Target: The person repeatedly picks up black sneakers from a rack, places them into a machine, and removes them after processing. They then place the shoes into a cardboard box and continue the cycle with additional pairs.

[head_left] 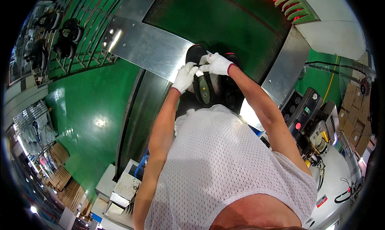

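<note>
A black shoe (195,55) lies in front of me with its toe pointing away, and a grey-green shoe last (205,92) with a yellow dot fills its opening. Over the middle of the shoe, my left hand (185,78), in a white knit glove, has its fingers closed at the left side of the upper. My right hand (217,64), gloved alike with a red cuff, pinches from the right. Between the fingertips shows a small white piece (199,73), perhaps paper or cloth; its exact kind is unclear. Another dark shoe (232,58) sits just right, partly hidden by my right wrist.
A green conveyor belt (216,19) runs ahead between metal side plates (148,45). On the left stands a wire rack (86,49) with several black shoes. Machine controls (302,109) lie close to my right arm, and a machine opening with hanging flaps (290,5) is at the upper right.
</note>
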Motion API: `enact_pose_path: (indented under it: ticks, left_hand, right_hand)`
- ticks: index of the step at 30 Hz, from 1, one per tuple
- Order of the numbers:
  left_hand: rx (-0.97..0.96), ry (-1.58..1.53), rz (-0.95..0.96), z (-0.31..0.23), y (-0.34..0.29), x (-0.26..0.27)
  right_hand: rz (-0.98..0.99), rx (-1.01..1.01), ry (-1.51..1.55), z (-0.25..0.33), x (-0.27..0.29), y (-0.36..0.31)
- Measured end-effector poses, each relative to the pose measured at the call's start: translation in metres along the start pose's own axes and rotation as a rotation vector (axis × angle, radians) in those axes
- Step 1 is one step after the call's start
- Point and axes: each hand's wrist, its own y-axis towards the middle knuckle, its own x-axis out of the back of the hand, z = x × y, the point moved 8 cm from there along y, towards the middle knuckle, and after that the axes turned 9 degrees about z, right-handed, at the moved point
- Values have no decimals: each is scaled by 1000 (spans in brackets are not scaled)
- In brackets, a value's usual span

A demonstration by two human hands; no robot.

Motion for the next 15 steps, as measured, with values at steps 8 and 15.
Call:
enact_pose_path:
  ticks: [8, 15]
  left_hand:
    - [101, -67, 55, 1, -17, -4]
    - [7, -97, -46, 7, -29, -14]
  right_hand:
    - [-38, -42, 67, 11, 1, -12]
    - [-171, -56, 145, 11, -10, -21]
